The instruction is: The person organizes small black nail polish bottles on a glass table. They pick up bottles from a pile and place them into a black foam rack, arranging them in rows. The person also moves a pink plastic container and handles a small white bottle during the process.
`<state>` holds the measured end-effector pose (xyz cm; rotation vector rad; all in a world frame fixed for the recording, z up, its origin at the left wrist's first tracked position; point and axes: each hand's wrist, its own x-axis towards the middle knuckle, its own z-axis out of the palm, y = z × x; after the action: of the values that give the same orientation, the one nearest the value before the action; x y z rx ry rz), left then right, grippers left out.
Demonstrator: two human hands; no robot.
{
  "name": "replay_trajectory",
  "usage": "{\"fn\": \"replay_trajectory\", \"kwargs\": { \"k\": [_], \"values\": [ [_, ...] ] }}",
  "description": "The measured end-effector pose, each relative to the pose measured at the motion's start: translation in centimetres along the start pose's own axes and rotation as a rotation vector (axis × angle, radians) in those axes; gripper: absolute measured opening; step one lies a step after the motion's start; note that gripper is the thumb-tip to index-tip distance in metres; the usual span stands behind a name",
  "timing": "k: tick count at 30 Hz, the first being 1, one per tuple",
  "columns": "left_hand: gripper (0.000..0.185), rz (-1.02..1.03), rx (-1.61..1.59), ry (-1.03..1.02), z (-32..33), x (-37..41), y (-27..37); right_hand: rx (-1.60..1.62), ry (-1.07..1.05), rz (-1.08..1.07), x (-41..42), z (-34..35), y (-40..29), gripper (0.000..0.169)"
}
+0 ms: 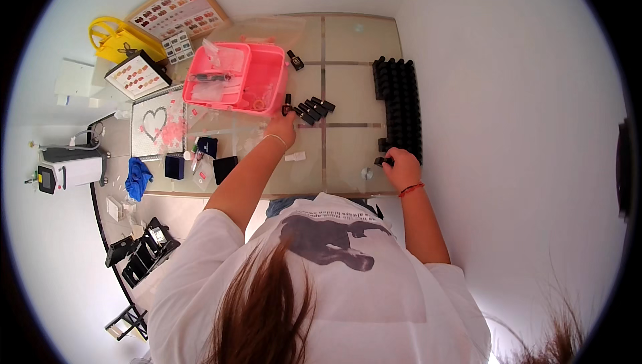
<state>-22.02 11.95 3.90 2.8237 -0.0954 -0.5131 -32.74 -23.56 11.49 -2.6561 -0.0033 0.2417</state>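
My left hand (282, 127) is beside the front right corner of a pink plastic case (268, 75), its fingertips at the base of an upright-looking black nail polish bottle (286, 105). Just right of it, several black polish bottles (314, 109) lie in a slanted row on the table. Over at the table's right side, my right hand (404, 167) grips another black bottle (380, 162). That hand is at the near end of a block of black bottles (401, 98) packed in rows along the wall. A single black bottle (296, 60) lies right of the case.
A small white bottle (295, 156) lies near the table's (346, 156) front. Left are a heart-patterned mat (143, 141), dark blue boxes (174, 167), a blue cloth (137, 178) and a yellow bag (120, 40). A framed colour chart (178, 8) leans behind. The wall (481, 113) bounds the right.
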Motion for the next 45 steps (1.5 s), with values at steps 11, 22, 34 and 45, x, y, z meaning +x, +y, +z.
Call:
{"fn": "replay_trajectory", "kwargs": {
  "k": [11, 22, 34, 45],
  "values": [
    [0.028, -0.11, 0.13, -0.069, 0.6, -0.5, 0.9, -0.158, -0.011, -0.002, 1.1, 0.7, 0.5, 0.022],
    [0.024, -0.01, -0.201, 0.117, 0.7, -4.9, 0.3, -0.194, 0.152, -0.115, 0.8, 1.1, 0.5, 0.022],
    [0.019, 0.675, -0.447, 0.18, -1.4, -9.9, 8.8, 1.06, -0.218, 0.223, 2.9, 2.2, -6.8, 0.02],
    [0.033, 0.854, -0.14, 0.141, 0.2, -11.2, 10.1, 0.591, -0.048, 0.077, -0.7, 2.0, -2.8, 0.025]
  ]
}}
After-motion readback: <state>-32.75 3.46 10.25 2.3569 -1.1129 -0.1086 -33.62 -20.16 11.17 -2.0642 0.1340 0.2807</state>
